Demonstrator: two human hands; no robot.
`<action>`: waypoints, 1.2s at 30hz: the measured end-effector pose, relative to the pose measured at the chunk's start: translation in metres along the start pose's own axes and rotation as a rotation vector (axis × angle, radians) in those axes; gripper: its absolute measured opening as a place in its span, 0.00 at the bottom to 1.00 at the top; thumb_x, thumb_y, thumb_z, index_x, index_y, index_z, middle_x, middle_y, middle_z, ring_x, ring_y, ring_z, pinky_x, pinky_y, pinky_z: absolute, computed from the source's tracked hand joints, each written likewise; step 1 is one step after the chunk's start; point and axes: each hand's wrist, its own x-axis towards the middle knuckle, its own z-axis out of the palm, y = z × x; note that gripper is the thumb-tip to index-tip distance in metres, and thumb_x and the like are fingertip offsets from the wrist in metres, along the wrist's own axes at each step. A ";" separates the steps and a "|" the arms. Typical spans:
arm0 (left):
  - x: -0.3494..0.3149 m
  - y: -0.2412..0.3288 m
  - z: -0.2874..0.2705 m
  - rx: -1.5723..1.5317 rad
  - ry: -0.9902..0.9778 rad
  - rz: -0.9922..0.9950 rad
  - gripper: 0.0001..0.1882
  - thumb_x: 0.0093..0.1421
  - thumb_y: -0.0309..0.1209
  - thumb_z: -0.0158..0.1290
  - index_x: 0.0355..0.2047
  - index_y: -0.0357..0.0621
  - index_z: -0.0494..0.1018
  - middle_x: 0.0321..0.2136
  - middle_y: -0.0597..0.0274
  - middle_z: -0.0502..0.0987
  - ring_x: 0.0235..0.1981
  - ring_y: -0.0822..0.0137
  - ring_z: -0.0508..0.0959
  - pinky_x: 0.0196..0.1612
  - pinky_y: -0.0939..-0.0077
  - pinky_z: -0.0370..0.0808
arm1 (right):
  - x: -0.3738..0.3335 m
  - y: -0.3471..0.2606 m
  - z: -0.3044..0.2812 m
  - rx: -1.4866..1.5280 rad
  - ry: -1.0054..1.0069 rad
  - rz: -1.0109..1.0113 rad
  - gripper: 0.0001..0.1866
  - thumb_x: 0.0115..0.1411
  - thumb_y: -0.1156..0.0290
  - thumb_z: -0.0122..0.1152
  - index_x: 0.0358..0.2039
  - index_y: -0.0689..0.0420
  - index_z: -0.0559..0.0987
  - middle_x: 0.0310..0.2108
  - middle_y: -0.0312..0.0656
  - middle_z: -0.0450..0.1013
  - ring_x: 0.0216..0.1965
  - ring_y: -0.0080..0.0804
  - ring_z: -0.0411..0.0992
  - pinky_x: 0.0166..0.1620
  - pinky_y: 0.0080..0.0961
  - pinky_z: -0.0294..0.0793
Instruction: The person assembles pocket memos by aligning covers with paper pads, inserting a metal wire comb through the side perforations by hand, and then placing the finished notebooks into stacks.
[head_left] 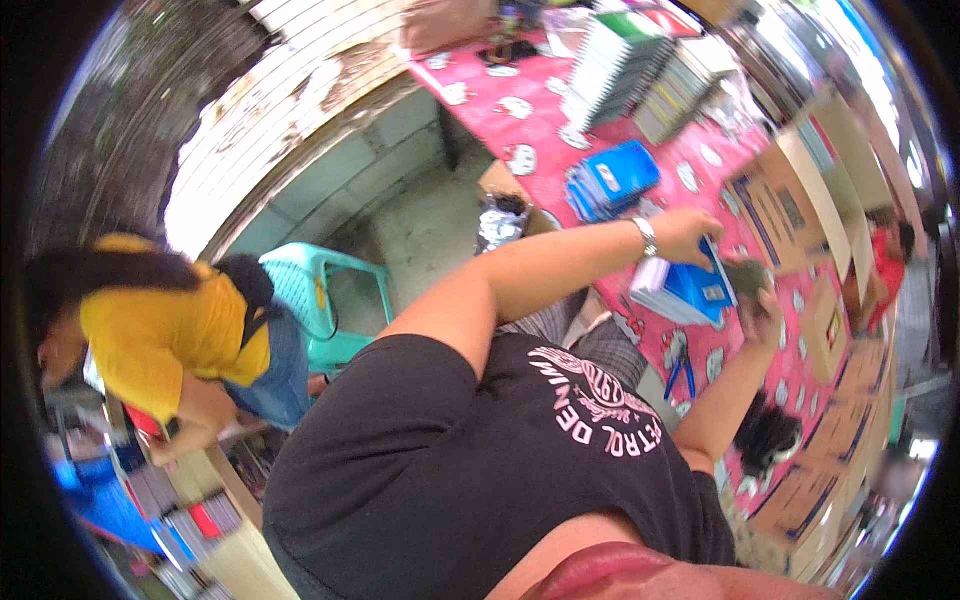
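Observation:
On the pink patterned tablecloth (690,145) lies a small stack of blue-covered notebooks (685,290) with white page edges. My left hand (692,235), a watch on its wrist, has its fingers closed on the far edge of the top blue cover. Against the right side of this stack is my right hand (765,315), its fingers curled around a dark grey-green object (748,280) too blurred to name. Another pile of blue notebooks (618,180) sits farther off. Blue-handled pliers (680,375) lie near the stack, on the table's near side.
Tall stacks of notebooks (620,75) stand at the far end. Cardboard boxes (785,210) line the right side, with a black bundle (768,440) nearby. At left are a teal plastic chair (325,300) and a person in yellow (175,325); a person in red (883,270) is at right.

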 end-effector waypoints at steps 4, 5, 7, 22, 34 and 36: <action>0.005 0.008 -0.006 -0.025 0.004 -0.091 0.21 0.52 0.42 0.63 0.38 0.38 0.76 0.37 0.46 0.79 0.42 0.48 0.78 0.46 0.61 0.74 | -0.015 0.038 -0.061 -0.146 0.529 0.000 0.28 0.58 0.60 0.58 0.56 0.62 0.72 0.54 0.46 0.71 0.58 0.32 0.66 0.60 0.30 0.61; 0.007 0.006 -0.002 -0.005 0.033 -0.060 0.19 0.55 0.39 0.61 0.40 0.38 0.75 0.38 0.45 0.79 0.43 0.48 0.78 0.47 0.60 0.74 | -0.019 0.051 -0.081 -0.347 0.688 0.124 0.27 0.58 0.60 0.59 0.56 0.60 0.72 0.54 0.46 0.71 0.57 0.31 0.66 0.60 0.30 0.62; 0.006 0.011 -0.003 -0.126 0.057 -0.130 0.12 0.58 0.31 0.57 0.41 0.38 0.74 0.39 0.46 0.79 0.43 0.49 0.79 0.47 0.61 0.74 | -0.031 0.081 -0.103 -0.711 0.875 0.386 0.26 0.59 0.61 0.60 0.57 0.58 0.72 0.54 0.49 0.71 0.58 0.32 0.66 0.60 0.32 0.62; -0.017 0.006 0.014 -0.264 0.189 -0.154 0.16 0.63 0.33 0.56 0.49 0.41 0.71 0.21 0.61 0.74 0.21 0.72 0.78 0.25 0.79 0.75 | -0.155 0.205 0.017 -1.722 0.950 0.430 0.25 0.60 0.64 0.58 0.56 0.61 0.71 0.54 0.54 0.68 0.56 0.53 0.65 0.60 0.47 0.61; -0.021 0.000 0.013 -0.444 0.127 -0.307 0.14 0.60 0.27 0.60 0.45 0.36 0.73 0.28 0.62 0.79 0.26 0.78 0.76 0.28 0.79 0.78 | -0.006 0.046 0.113 -1.333 0.962 -0.303 0.19 0.54 0.66 0.68 0.46 0.61 0.80 0.43 0.45 0.76 0.44 0.41 0.73 0.50 0.36 0.71; -0.021 0.004 0.016 -0.421 0.149 -0.296 0.12 0.60 0.25 0.58 0.44 0.34 0.75 0.28 0.65 0.79 0.28 0.80 0.76 0.29 0.81 0.77 | 0.009 0.051 0.112 -1.411 0.924 -0.332 0.19 0.53 0.67 0.68 0.45 0.61 0.80 0.41 0.44 0.76 0.43 0.41 0.73 0.48 0.36 0.71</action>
